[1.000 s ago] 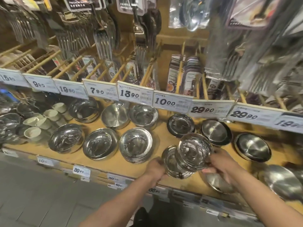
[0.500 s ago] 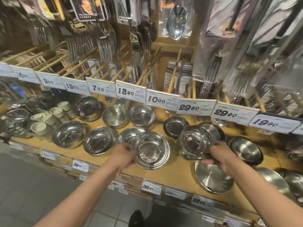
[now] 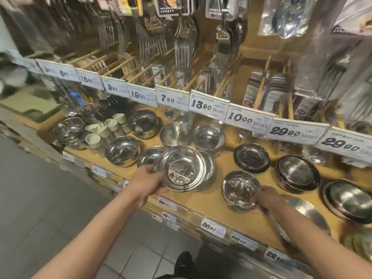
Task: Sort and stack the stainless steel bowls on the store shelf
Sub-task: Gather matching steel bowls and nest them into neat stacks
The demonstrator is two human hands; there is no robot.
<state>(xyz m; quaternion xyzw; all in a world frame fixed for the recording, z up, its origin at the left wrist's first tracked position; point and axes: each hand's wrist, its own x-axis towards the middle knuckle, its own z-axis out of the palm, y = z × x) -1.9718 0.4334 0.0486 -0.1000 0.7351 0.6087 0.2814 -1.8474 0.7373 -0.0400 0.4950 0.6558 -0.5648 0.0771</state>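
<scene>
While gripping wide steel bowl [image 3: 182,168] by near rim with left hand [image 3: 148,181], fingers curled, over stack [image 3: 209,170] on wooden shelf [image 3: 213,200]; right hand [image 3: 266,201] clamped on smaller deep bowl [image 3: 239,191] just above shelf front.

- The left hand [image 3: 148,183] is gripping a wide shiny steel bowl [image 3: 181,169] by its near-left rim, over a stack.
- The right hand [image 3: 265,202] is holding a smaller deep steel bowl [image 3: 239,191] just left of its fingers, above the wooden shelf [image 3: 213,200].
</scene>
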